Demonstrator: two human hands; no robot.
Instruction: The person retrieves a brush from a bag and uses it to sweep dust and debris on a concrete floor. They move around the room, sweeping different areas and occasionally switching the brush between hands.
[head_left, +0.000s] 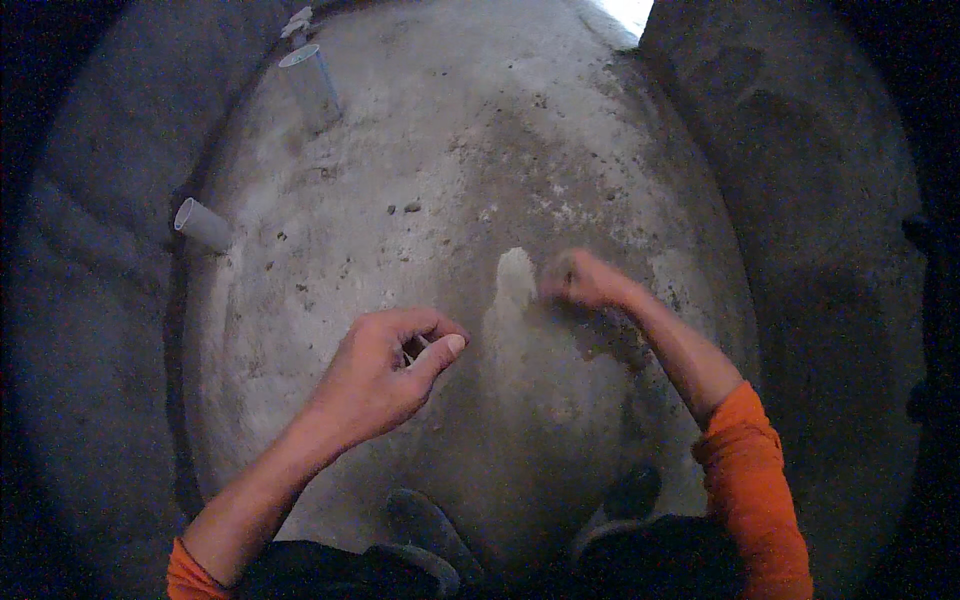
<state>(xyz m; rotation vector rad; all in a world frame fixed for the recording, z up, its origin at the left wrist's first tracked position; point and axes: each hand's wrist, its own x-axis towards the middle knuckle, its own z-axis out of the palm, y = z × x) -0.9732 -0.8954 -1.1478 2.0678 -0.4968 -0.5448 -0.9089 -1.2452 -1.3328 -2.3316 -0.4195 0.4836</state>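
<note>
My left hand is held above the floor, thumb and forefinger brought together in a pinch. A thin pale sliver shows in the gap behind the fingertips; what it is I cannot make out. Farther forward and to the right is my right hand, smeared by motion, its fingers curled in. Whatever it may hold is hidden by the blur. Just left of those fingers, a pale elongated patch marks the rough grey floor. The two hands are apart, and both forearms come out of orange sleeves.
Two pale pipe stubs rise at the left: one by the wall's foot, another farther off. Small stones and crumbs lie about. Grey walls stand on both sides, the right wall in shadow. My shoes are below.
</note>
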